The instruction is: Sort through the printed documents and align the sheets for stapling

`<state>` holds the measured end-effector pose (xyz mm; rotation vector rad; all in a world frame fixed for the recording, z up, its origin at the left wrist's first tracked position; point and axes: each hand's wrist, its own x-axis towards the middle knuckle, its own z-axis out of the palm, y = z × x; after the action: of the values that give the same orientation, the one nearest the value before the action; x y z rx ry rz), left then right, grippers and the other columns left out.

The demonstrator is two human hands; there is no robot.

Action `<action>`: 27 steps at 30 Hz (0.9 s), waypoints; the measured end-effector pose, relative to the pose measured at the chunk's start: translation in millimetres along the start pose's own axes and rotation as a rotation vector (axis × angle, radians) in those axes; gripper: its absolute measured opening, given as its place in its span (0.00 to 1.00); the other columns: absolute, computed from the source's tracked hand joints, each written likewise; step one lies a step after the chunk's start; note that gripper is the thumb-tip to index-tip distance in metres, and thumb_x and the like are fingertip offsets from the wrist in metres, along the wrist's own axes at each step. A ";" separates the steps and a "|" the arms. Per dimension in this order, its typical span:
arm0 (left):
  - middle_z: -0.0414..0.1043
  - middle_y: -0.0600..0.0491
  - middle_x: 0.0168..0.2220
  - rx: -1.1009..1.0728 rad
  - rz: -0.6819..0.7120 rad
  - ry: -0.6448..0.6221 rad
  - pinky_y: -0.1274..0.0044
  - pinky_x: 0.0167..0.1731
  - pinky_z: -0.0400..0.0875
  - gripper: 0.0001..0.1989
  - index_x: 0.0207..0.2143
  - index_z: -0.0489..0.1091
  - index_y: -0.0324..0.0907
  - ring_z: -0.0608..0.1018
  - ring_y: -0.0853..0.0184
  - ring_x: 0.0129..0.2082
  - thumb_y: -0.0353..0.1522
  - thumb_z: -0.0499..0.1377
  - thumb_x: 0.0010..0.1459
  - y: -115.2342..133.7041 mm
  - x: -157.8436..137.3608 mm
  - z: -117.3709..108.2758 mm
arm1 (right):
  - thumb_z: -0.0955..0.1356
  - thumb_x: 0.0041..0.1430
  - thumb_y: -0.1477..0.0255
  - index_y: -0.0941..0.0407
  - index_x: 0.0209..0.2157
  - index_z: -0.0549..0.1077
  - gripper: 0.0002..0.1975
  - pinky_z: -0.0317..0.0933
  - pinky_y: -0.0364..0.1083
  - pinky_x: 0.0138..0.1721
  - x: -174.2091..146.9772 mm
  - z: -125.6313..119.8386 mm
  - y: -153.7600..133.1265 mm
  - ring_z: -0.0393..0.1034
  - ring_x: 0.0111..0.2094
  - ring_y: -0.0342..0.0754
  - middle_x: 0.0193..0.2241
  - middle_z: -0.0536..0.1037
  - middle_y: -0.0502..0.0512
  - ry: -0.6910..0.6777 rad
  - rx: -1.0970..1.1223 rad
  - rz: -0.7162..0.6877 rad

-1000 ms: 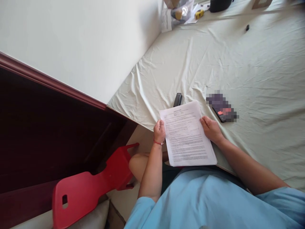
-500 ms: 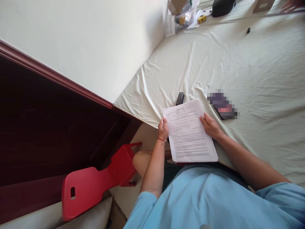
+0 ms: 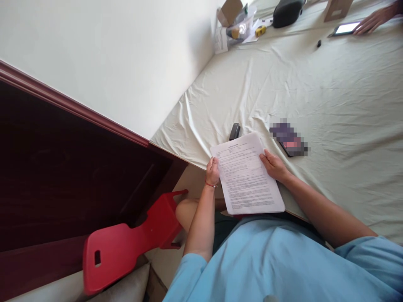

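A stack of printed paper sheets (image 3: 250, 180) is held between my two hands over the near edge of the cloth-covered table. My left hand (image 3: 212, 170), with a red bracelet at the wrist, is closed on the stack's left edge. On the opposite edge my right hand (image 3: 273, 165) grips it, thumb on top. The edges of the sheets look nearly aligned. Just beyond the top of the stack lies a black stapler (image 3: 234, 131), partly behind the paper. To the right of it rests a phone (image 3: 289, 140) with a blurred screen.
Another person's hand (image 3: 373, 22) touches a lit phone (image 3: 346, 28) at the far right. Toward the back stand a plastic bag (image 3: 241, 31), a yellow tape measure (image 3: 260, 31), a black case (image 3: 287, 13) and a cardboard box (image 3: 338, 9). A red chair (image 3: 110, 251) is at lower left.
The stack and both my hands have shifted very slightly left in view. The other person's hand has come further in, now at a lit phone on the table.
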<state>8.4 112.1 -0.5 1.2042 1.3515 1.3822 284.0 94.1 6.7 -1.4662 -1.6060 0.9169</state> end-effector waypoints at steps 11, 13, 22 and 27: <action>0.76 0.49 0.35 -0.066 -0.002 0.001 0.72 0.41 0.72 0.28 0.35 0.71 0.39 0.77 0.65 0.36 0.57 0.60 0.58 -2.8 0.5 2.3 | 0.56 0.65 0.43 0.52 0.37 0.70 0.28 0.66 0.54 0.44 0.5 0.6 -3.8 0.73 0.42 0.59 0.37 0.79 0.63 0.030 -0.008 -0.002; 0.76 0.49 0.36 -0.089 0.008 0.013 0.72 0.41 0.72 0.27 0.36 0.71 0.39 0.77 0.65 0.37 0.56 0.59 0.60 -5.2 1.1 1.6 | 0.57 0.67 0.46 0.51 0.35 0.68 0.24 0.64 0.53 0.41 0.4 -0.5 -5.3 0.72 0.37 0.56 0.33 0.78 0.59 0.026 -0.018 -0.015; 0.75 0.49 0.36 -0.052 0.045 0.067 0.72 0.42 0.72 0.27 0.37 0.71 0.40 0.76 0.66 0.37 0.56 0.56 0.62 -11.1 3.3 -1.9 | 0.62 0.66 0.54 0.52 0.33 0.67 0.16 0.57 0.47 0.32 -0.3 -2.1 -1.8 0.63 0.29 0.48 0.27 0.70 0.50 0.043 0.062 -0.028; 0.74 0.49 0.39 0.015 0.066 0.110 0.72 0.44 0.71 0.26 0.40 0.69 0.41 0.76 0.65 0.40 0.56 0.55 0.63 -15.9 4.5 -2.9 | 0.62 0.66 0.55 0.52 0.33 0.67 0.15 0.56 0.46 0.31 -0.4 -0.8 1.1 0.61 0.29 0.47 0.26 0.69 0.48 0.039 0.090 -0.037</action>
<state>3.9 117.0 -15.9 1.2073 1.4113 1.5063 285.3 93.8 6.0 -1.3799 -1.5386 0.9217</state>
